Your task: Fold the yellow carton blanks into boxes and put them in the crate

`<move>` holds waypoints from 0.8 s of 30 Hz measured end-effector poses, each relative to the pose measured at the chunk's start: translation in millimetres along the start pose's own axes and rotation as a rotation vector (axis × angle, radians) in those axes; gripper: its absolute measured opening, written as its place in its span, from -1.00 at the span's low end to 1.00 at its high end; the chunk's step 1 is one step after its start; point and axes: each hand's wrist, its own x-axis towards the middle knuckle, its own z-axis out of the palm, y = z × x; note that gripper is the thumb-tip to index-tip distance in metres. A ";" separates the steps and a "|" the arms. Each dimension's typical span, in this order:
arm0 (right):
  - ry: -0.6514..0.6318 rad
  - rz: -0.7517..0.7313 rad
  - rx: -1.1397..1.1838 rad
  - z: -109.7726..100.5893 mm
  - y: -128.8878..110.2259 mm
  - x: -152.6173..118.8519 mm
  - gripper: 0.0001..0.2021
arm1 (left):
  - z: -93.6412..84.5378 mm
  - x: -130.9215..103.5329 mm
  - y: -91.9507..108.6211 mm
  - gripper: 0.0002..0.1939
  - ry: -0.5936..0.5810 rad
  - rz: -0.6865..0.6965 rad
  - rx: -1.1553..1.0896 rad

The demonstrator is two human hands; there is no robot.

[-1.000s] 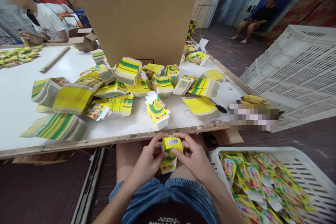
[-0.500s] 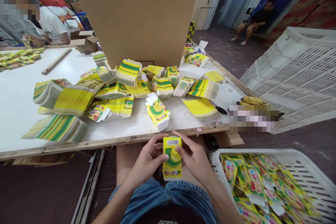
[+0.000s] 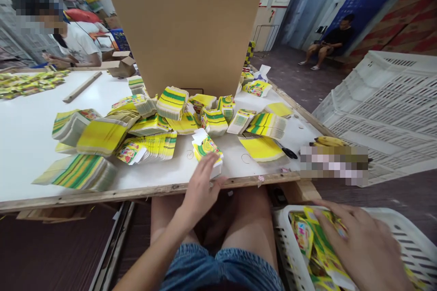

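My left hand (image 3: 201,191) reaches over the table's front edge, fingers stretched onto a small stack of flat yellow-green printed boxes (image 3: 204,144). Its thumb is apart from the fingers, and the hand covers the near end of the stack. Over the white plastic basket (image 3: 283,232) at the lower right is my right hand (image 3: 365,241), slightly blurred, with its fingers extended. Just under it lies a yellow-green box (image 3: 322,241) among several similar ones; whether the fingertips still touch it is hard to see.
Bundles of flat yellow cartons (image 3: 102,136) spread across the white table (image 3: 27,136). A large cardboard sheet (image 3: 184,22) stands behind them. Black-handled scissors (image 3: 289,152), bananas (image 3: 329,142) and stacked white crates (image 3: 382,109) are on the right. Two people sit farther off.
My hands have parted from the box held over my lap. The left moved up to the stack on the table; the right moved right to the basket. The view has shifted slightly.
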 end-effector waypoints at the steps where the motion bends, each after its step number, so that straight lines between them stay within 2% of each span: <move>1: -0.026 0.006 -0.050 -1.8 10.0 -0.4 -0.56 | -0.8 7.2 -9.8 -0.42 0.027 0.004 0.083; 2: -0.054 0.006 -0.022 -1.1 13.3 -1.0 -0.57 | -0.6 13.0 -19.0 -0.34 0.020 -0.005 0.148; 4: -0.096 0.023 0.168 7.2 0.4 -2.2 -0.61 | 1.8 19.1 -33.0 -0.30 -0.030 -0.028 0.221; 6: -0.189 0.059 0.417 21.3 -29.9 -1.8 -0.66 | 3.7 18.6 -39.3 -0.43 -0.059 -0.027 0.237; 9: -0.327 0.158 0.716 44.4 -80.8 2.6 -0.67 | 0.1 11.1 -36.9 -0.66 -0.052 0.003 0.220; 12: -0.384 0.252 0.978 63.0 -117.2 8.4 -0.62 | -7.7 -0.1 -28.5 -0.71 -0.037 0.029 0.199; 14: -0.384 0.319 1.133 72.0 -132.0 10.4 -0.58 | -10.2 -11.1 -22.6 -0.67 0.007 0.132 0.151; 16: -0.380 0.401 1.290 77.9 -140.0 9.2 -0.58 | -8.9 -25.1 -16.7 -0.60 0.035 0.320 0.084; 18: -0.364 0.487 1.404 79.6 -141.9 4.8 -0.60 | -5.3 -40.2 -10.3 -0.53 0.012 0.481 0.029; 19: -0.348 0.525 1.425 78.9 -141.2 1.7 -0.61 | -3.4 -47.0 -6.7 -0.52 -0.004 0.513 -0.001; 21: -0.317 0.566 1.415 74.7 -138.4 -5.4 -0.64 | -0.7 -57.5 0.7 -0.53 0.006 0.438 -0.108; 24: -0.329 0.546 1.399 66.6 -136.7 -14.8 -0.65 | -0.9 -61.7 10.6 -0.52 0.141 0.024 -0.474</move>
